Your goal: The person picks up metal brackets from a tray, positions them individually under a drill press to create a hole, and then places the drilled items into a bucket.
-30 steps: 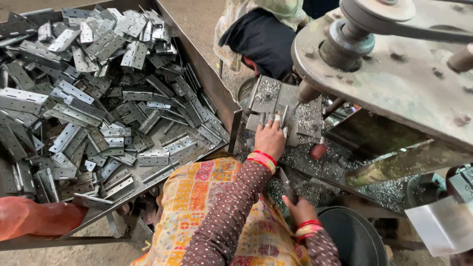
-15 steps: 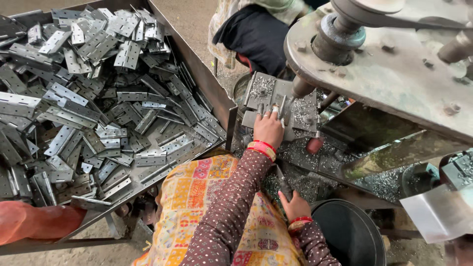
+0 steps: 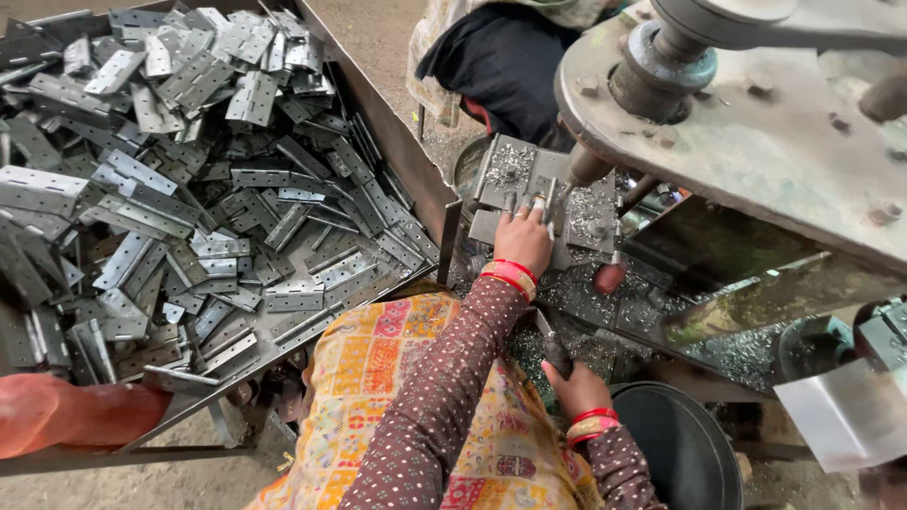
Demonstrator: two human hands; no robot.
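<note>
Step in hand, by judgement: drilling a hinge plate [image 3: 543, 200] on the machine's jig plate [image 3: 515, 175]. Left hand [image 3: 525, 241], fingers pressed down on the plate under the spindle [image 3: 586, 168]. Right hand [image 3: 576, 387], closed round a lever handle [image 3: 553, 348]. Hinge stock heaped in tray [image 3: 416, 189], left. Next called for steady downward feed

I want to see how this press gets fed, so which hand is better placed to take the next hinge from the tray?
Probably the left. The left hand rests on the drill plate beside the hinge tray; the right hand grips a handle, farther away.
</note>
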